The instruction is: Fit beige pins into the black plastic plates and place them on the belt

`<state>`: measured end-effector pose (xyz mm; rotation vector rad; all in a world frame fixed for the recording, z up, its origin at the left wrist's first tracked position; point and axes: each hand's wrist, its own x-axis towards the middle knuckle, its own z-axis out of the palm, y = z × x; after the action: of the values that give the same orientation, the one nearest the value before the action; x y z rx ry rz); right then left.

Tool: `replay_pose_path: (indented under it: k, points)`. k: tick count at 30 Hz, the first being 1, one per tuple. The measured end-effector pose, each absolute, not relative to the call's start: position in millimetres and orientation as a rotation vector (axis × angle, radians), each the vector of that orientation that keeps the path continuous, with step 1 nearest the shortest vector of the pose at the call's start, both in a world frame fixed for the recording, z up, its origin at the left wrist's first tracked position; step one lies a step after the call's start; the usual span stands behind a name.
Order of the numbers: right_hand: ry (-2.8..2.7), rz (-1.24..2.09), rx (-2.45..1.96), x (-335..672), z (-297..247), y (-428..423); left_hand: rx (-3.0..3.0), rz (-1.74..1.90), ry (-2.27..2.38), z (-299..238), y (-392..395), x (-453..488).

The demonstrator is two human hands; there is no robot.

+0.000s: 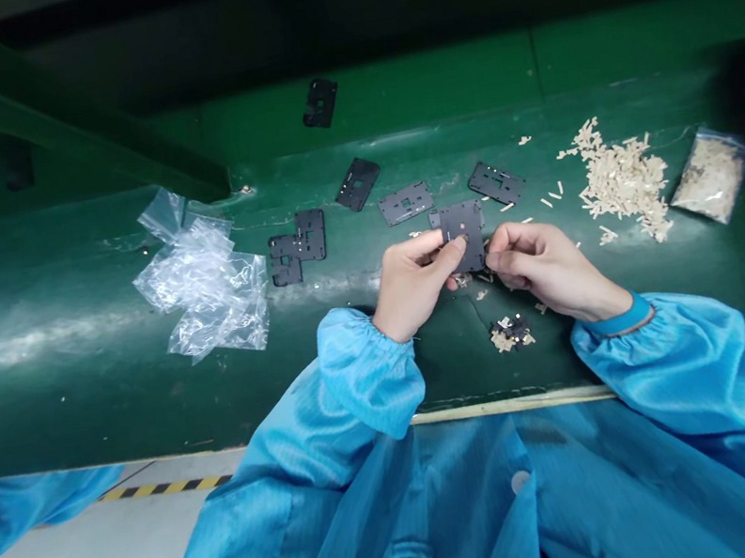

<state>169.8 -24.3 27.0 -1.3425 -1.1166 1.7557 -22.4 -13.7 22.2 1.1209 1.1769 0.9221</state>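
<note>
My left hand [416, 283] grips a flat black plastic plate [469, 217] with small holes, its thumb lying across the face. At the plate's lower right edge, the fingers of my right hand [546, 267] are pinched together; whatever is between them is too small to make out. Just beyond the held plate lie a slotted black plate [407, 204] and a tilted black plate [496, 183]. Below my hands is a small heap of black and cream bits [511, 332]. Loose cream strips are scattered around my right hand.
Cream strips form a large pile [624, 180] on the right, beside a clear bag of them [712, 174]. Clear plastic bags [200, 274] are heaped on the left. More black plates [299, 245] lie on the green bench [110, 380]. A green beam [65, 111] slants across the upper left.
</note>
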Motion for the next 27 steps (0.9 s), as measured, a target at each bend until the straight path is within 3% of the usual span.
replay_pose_path:
  k: [4,13,27]
  points:
    - [-1.206,1.64,-1.378,168.5,30.4,-24.1,1.262,0.959,1.224,24.8,-13.0,-22.8]
    - [-1.529,0.979,-1.526,157.7,25.5,-37.5,1.224,0.978,1.273,21.5,-15.6,-18.2]
    - [-1.473,1.062,-1.529,155.5,25.9,-37.4,1.268,1.004,1.293,26.7,-16.7,-16.1]
